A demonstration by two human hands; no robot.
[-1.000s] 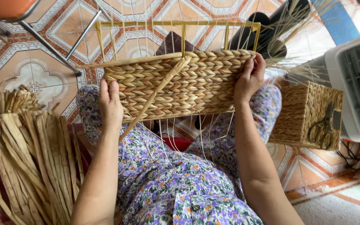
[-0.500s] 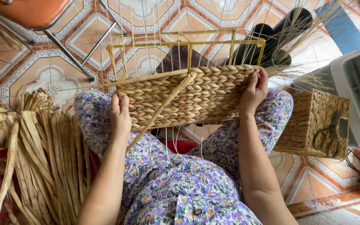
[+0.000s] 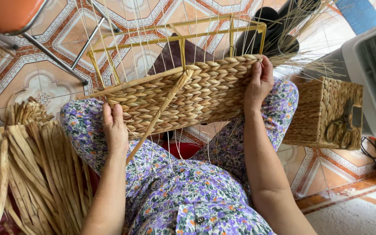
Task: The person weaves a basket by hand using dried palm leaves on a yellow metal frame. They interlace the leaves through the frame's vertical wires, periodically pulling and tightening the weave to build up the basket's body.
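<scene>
Since a moment ago, the woven panel (image 3: 183, 98) on its yellow wire frame (image 3: 179, 37) has tipped, its left end now lower over the lap. Left hand (image 3: 115, 126) and right hand (image 3: 260, 80) grip its ends. Dry reed strips (image 3: 40, 174) lie left; a finished woven basket (image 3: 327, 113) with scissors (image 3: 340, 130) sits right.

Bright, even daylight, source looks upper right: floor there is blown out near white around the fan housing (image 3: 373, 78). Shadows soft, darkest under the woven panel (image 3: 183, 93) and between the knees. Focus sharp centre frame, weave and floral fabric (image 3: 188, 187) crisp. Mild wide-angle bowing at edges, slight softness in the corners, no motion blur
</scene>
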